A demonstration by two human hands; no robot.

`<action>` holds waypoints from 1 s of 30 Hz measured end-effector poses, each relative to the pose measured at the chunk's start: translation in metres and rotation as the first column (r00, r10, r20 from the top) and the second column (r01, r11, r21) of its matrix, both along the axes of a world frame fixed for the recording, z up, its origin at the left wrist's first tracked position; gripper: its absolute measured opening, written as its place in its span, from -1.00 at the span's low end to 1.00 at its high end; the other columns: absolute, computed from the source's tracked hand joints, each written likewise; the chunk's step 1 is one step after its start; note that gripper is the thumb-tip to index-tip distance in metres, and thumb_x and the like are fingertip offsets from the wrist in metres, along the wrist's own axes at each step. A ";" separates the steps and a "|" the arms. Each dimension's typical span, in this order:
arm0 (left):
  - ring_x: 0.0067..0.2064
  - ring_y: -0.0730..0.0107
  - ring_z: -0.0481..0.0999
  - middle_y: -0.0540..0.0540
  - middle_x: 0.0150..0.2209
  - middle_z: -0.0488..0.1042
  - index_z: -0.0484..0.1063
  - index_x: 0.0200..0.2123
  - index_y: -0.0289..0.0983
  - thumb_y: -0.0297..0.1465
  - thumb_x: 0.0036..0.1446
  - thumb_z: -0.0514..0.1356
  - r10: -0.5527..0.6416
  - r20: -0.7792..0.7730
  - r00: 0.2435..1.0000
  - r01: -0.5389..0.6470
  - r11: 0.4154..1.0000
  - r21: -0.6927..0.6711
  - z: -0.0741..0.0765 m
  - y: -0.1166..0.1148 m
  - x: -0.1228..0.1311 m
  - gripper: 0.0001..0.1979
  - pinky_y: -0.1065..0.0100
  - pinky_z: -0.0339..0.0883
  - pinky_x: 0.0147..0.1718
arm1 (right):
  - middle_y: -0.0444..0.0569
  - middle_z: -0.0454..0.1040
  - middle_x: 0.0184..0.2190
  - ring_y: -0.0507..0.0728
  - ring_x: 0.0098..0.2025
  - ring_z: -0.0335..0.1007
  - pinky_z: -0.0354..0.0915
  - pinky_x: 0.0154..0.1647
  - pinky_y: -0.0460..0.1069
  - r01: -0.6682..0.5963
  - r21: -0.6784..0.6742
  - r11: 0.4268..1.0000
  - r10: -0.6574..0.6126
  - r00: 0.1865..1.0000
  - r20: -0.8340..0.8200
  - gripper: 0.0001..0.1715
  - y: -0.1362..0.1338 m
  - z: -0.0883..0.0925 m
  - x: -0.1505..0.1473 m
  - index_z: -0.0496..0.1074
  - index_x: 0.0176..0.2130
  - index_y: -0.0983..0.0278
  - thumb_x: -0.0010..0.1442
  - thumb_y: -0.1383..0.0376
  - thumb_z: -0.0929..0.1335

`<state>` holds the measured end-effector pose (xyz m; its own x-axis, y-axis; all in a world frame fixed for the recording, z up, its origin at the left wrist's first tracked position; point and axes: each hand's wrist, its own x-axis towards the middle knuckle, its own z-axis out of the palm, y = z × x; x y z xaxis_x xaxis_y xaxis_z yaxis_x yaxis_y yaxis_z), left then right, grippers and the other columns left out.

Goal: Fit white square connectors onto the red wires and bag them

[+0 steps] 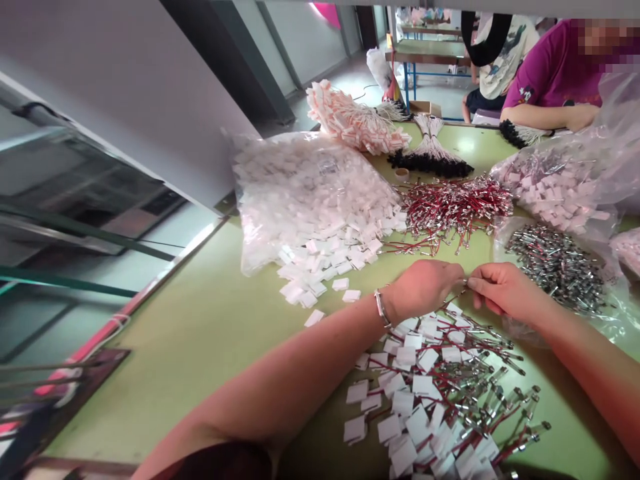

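Observation:
Near the middle right of the table, my left hand [427, 288] and my right hand [503, 288] meet fingertip to fingertip. Both are closed in a pinch. A small shiny metal piece [465, 282] shows between them, held by the right fingers. Below the left fingers a thin reddish wire [449, 305] sticks out; the left fingertips are partly hidden. Just beneath my hands lies a spread of wires with white tabs [423, 385] and metal ends. Loose metal clips [560, 267] lie on a plastic bag beside my right hand. Behind the hands sits a heap of red wires [455, 203].
A clear bag of white plastic tabs [320, 193] spills onto the green table [200, 353]. Farther back are bundles with pink-white ends [350, 120] and black ends [433, 162], plus a tape roll [401, 175]. Another bag [565, 190] stands right. A person in purple [550, 67] sits opposite.

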<state>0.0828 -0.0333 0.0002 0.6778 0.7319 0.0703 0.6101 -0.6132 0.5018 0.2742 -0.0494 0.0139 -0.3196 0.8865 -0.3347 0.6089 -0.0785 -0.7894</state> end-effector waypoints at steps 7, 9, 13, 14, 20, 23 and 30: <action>-0.24 0.30 0.46 -0.11 -0.29 0.54 0.54 -0.31 -0.24 -0.44 0.13 0.10 0.254 0.125 0.959 -0.258 0.966 0.019 0.029 0.029 -0.043 -0.80 0.27 0.28 -0.17 | 0.02 0.57 -0.21 0.16 -0.26 0.45 0.29 -0.22 0.05 -0.349 0.416 0.840 0.195 0.909 0.369 -0.71 0.003 -0.010 -0.003 0.57 -0.16 0.16 0.25 0.17 0.29; -0.22 0.23 0.44 -0.15 -0.29 0.51 0.53 -0.32 -0.27 -0.50 0.06 0.12 0.287 -0.017 0.958 -0.285 0.956 0.068 0.025 0.034 -0.052 -0.82 0.23 0.27 -0.17 | 0.01 0.56 -0.21 0.16 -0.26 0.45 0.30 -0.22 0.04 -0.334 0.434 0.837 0.175 0.914 0.366 -0.69 0.007 -0.005 0.004 0.57 -0.14 0.15 0.25 0.15 0.28; -0.28 0.22 0.40 -0.16 -0.33 0.45 0.48 -0.35 -0.29 -0.55 0.02 0.13 0.321 -0.194 0.927 -0.299 0.945 0.135 0.012 0.039 -0.059 -0.85 0.25 0.25 -0.26 | 0.01 0.57 -0.28 0.17 -0.31 0.44 0.27 -0.29 0.04 -0.149 0.539 0.829 -0.130 0.886 0.445 -0.66 0.025 0.007 0.035 0.57 -0.24 0.19 0.27 0.19 0.23; -0.29 0.24 0.39 -0.16 -0.34 0.44 0.47 -0.36 -0.29 -0.55 0.03 0.12 0.320 -0.209 0.924 -0.296 0.945 0.137 0.010 0.039 -0.059 -0.86 0.26 0.24 -0.27 | 0.03 0.56 -0.27 0.19 -0.32 0.44 0.24 -0.33 0.04 -0.154 0.533 0.832 -0.188 0.826 0.532 -0.67 0.030 0.008 0.044 0.57 -0.24 0.20 0.24 0.20 0.24; -0.31 0.26 0.38 -0.14 -0.36 0.43 0.45 -0.46 -0.30 -0.50 0.06 0.14 0.321 -0.121 0.939 -0.316 0.947 0.056 0.002 0.043 -0.050 -0.90 0.27 0.23 -0.26 | 0.06 0.54 -0.27 0.20 -0.34 0.41 0.10 -0.47 0.01 -0.303 0.337 0.891 -0.106 0.583 0.805 -0.76 0.046 -0.003 0.065 0.51 -0.29 0.22 0.16 0.19 0.29; -0.27 0.24 0.40 -0.14 -0.35 0.44 0.46 -0.47 -0.29 -0.47 0.08 0.16 0.295 -0.034 0.955 -0.293 0.955 0.038 -0.006 0.044 -0.041 -0.88 0.26 0.25 -0.22 | 0.05 0.54 -0.34 0.16 -0.41 0.38 0.08 -0.47 0.00 -0.288 0.318 0.903 -0.097 0.584 0.806 -0.77 0.046 -0.007 0.060 0.50 -0.36 0.23 0.16 0.29 0.25; -0.24 0.27 0.39 -0.10 -0.39 0.41 0.39 -0.48 -0.28 -0.42 0.16 0.12 0.202 0.134 0.970 -0.222 0.963 0.153 -0.009 0.042 -0.032 -0.83 0.27 0.28 -0.20 | -0.05 0.58 -0.35 0.13 -0.37 0.41 0.15 -0.40 -0.03 -0.199 0.449 0.871 -0.184 0.715 0.674 -0.73 0.045 0.023 0.072 0.52 -0.30 0.21 0.18 0.29 0.23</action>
<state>0.0505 0.0089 -0.0093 0.4886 0.8291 0.2717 0.6786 -0.5568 0.4789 0.3458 -0.0042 0.0365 -0.1805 0.9835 -0.0135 0.9800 0.1786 -0.0874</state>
